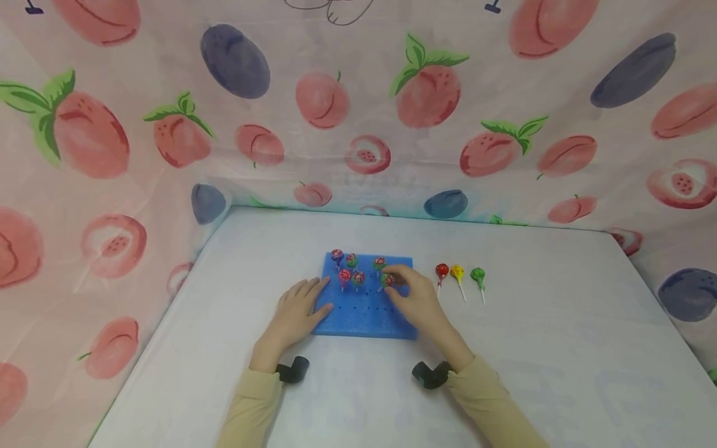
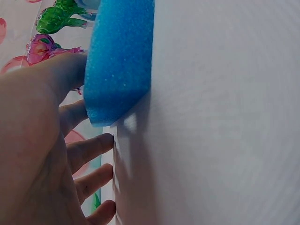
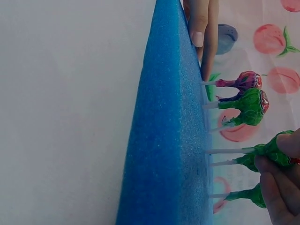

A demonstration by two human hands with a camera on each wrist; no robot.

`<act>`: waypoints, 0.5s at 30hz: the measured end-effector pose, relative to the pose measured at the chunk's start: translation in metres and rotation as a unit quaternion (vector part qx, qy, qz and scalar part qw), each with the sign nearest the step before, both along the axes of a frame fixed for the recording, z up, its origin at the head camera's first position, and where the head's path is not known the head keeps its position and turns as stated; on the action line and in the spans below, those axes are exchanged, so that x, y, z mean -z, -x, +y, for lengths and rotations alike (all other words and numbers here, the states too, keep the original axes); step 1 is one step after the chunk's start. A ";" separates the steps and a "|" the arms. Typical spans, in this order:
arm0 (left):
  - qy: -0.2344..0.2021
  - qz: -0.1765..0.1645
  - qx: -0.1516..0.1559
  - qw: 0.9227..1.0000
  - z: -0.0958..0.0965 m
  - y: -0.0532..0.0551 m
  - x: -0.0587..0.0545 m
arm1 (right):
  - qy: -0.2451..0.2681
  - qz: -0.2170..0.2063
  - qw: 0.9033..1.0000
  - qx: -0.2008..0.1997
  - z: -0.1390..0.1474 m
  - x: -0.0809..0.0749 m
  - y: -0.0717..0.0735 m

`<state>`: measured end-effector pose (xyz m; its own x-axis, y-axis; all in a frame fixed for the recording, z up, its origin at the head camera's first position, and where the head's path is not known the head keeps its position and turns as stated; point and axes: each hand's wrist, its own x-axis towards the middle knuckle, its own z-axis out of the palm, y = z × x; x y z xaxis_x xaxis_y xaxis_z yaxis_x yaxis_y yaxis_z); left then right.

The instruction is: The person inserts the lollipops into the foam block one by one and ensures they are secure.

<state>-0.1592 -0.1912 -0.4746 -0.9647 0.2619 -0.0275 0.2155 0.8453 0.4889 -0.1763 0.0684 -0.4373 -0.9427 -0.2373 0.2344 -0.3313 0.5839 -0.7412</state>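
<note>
A blue foam board [image 1: 364,323] with rows of small holes lies on the table. Several wrapped lollipops stand in it by their sticks, among them a purple one [image 1: 337,256], a pink one [image 1: 345,275] and a green one [image 1: 358,279]. My right hand [image 1: 417,302] pinches the head of a green lollipop [image 3: 274,149] between thumb and fingers. Its stick meets the board's top, though how deep it sits I cannot tell. Other green lollipops [image 3: 255,194] stand close by the fingers. My left hand [image 1: 294,314] rests at the board's left edge, fingers spread, thumb on top.
To the right of the board lie a red lollipop [image 1: 442,270], a yellow lollipop [image 1: 457,272] and a green-wrapped lollipop [image 1: 478,274] on the white table [image 1: 560,336]. A fruit-patterned cloth [image 1: 358,93] hangs behind and at the left.
</note>
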 end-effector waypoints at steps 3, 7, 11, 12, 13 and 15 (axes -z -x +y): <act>-0.002 0.000 -0.001 1.000 0.000 0.000 0.000 | -0.001 -0.001 1.000 0.000 -0.001 0.001 0.001; -0.001 -0.001 -0.002 1.000 0.000 0.000 0.000 | -0.005 0.000 1.000 0.000 -0.002 0.002 0.002; 0.002 -0.001 -0.002 1.000 0.000 0.000 0.001 | -0.007 0.006 1.000 0.002 -0.004 0.002 0.001; 0.001 0.000 -0.002 1.000 0.000 0.000 0.001 | -0.008 0.007 1.000 0.003 -0.005 0.002 0.001; 0.001 -0.001 -0.002 1.000 0.000 0.000 0.001 | -0.008 0.010 1.000 0.005 -0.005 0.002 0.001; 0.000 0.000 -0.002 1.000 0.000 0.000 0.001 | -0.011 0.014 1.000 0.011 -0.007 0.001 0.000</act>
<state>-0.1592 -0.1913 -0.4760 -0.9659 0.2575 -0.0269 0.2119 0.8459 0.4895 -0.1763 0.0615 -0.4386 -0.9406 -0.2228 0.2561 -0.3394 0.6075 -0.7181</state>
